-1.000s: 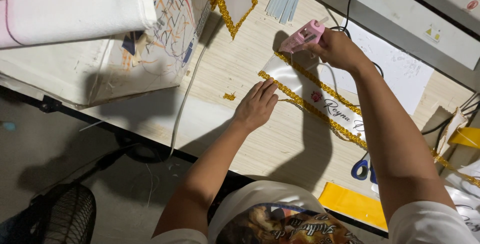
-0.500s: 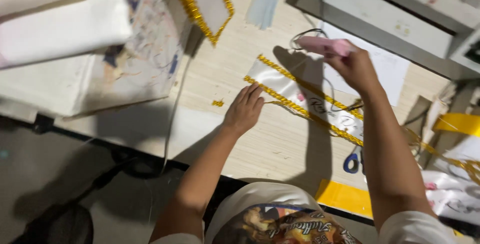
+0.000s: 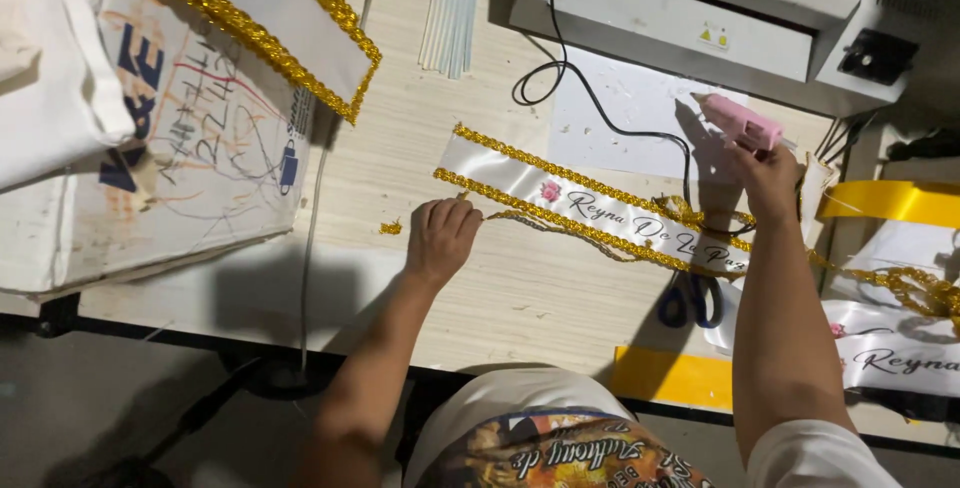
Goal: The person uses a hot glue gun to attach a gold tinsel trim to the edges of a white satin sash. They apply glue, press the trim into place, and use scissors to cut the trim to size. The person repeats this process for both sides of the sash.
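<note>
On the pale wooden desk (image 3: 520,288) before me lies a white satin sash with gold sequin trim along both edges (image 3: 590,210), stretched slanting from the middle of the desk toward the right. My two hands are well apart. My left hand (image 3: 440,238) rests at the near end of the sash, with the fingers (image 3: 455,213) curled down on the loose strand of gold trim (image 3: 540,218) at its lower edge. My right hand (image 3: 768,173) is lifted over the far end of the sash and is closed around a pink plastic glue gun (image 3: 742,122), whose black cord (image 3: 590,98) runs in a loop across the desk. Under my right forearm, blue-handled scissors (image 3: 690,298) lie just beside the sash. Behind the glue gun stands a grey box-shaped machine (image 3: 700,18). A bundle of clear glue sticks (image 3: 452,8) lies to the left of this machine. Further left, a second white piece with gold trim (image 3: 270,18) lies over a scribbled cardboard sheet (image 3: 190,158). At the right edge is a yellow ribbon (image 3: 890,200), and near it another white sash (image 3: 900,353).
</note>
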